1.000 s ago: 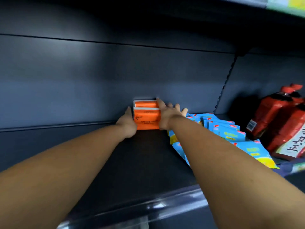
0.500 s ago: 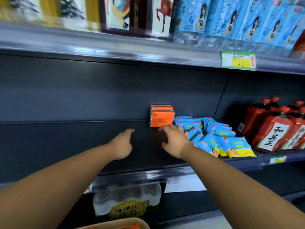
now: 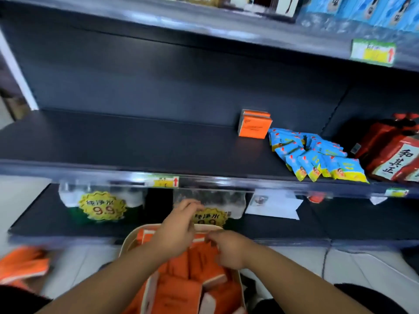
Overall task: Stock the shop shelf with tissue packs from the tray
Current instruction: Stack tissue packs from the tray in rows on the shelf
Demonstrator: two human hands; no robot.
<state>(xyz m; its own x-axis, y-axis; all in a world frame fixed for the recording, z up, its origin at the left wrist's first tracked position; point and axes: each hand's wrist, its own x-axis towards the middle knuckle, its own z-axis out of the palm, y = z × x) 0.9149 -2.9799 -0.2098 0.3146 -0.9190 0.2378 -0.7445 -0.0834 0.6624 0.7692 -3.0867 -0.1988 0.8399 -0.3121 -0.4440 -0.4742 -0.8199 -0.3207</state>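
Tissue packs (image 3: 181, 291) in tray (image 3: 127, 243); some on shelf (image 3: 136, 146)

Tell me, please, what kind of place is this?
Most likely a shop aisle: price tags on the shelf, blue packs and red bottles on display, and a tray of orange tissue packs.

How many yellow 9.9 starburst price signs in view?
2. The left sign is on the bottled-water pack on the lower shelf; the right sign sits just beyond the tray, partly covered by the left hand. Others may be hidden behind the arms.
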